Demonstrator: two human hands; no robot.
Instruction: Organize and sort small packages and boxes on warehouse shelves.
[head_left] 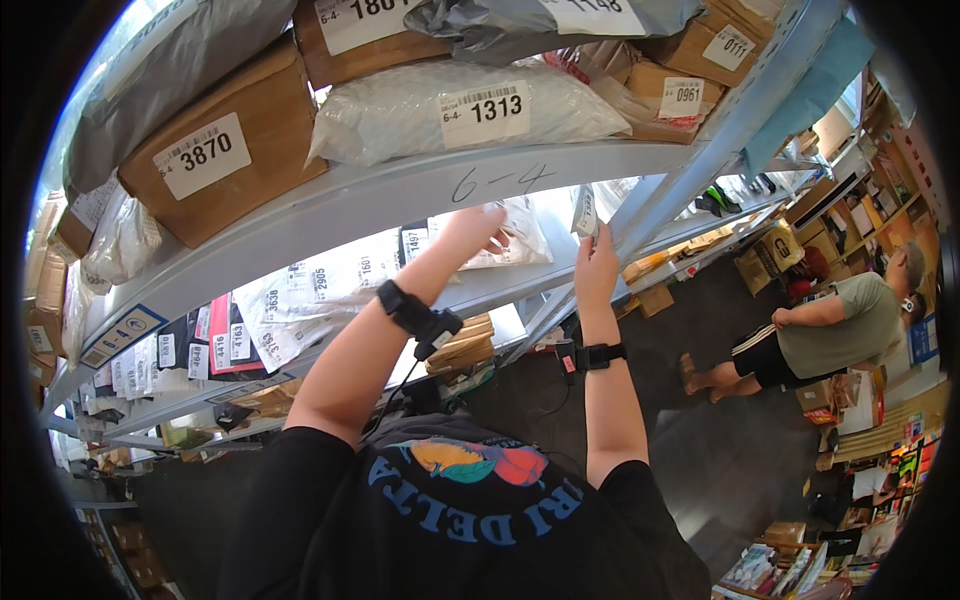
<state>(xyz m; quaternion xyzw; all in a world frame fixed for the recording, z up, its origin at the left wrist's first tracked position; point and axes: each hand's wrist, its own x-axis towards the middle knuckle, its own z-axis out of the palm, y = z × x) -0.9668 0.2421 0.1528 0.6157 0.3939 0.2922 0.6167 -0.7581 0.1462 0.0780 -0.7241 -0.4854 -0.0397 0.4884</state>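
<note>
My left hand reaches in under the upper shelf board, over a white plastic mailer on the lower shelf. Its fingers look slightly apart and partly washed out by glare; nothing shows held in them. Close to the blue-grey shelf post, my right hand is closed in a pinch on a small white labelled packet, held upright. Left of my left hand, several white labelled mailers lie overlapping in a row. Black bands with small devices are strapped on both wrists.
Above, the upper shelf carries a brown carton, a clear bubble-wrapped parcel and grey bags. The slanted shelf post stands beside my right hand. A person stands in the aisle at right, near more stacked shelves and cartons.
</note>
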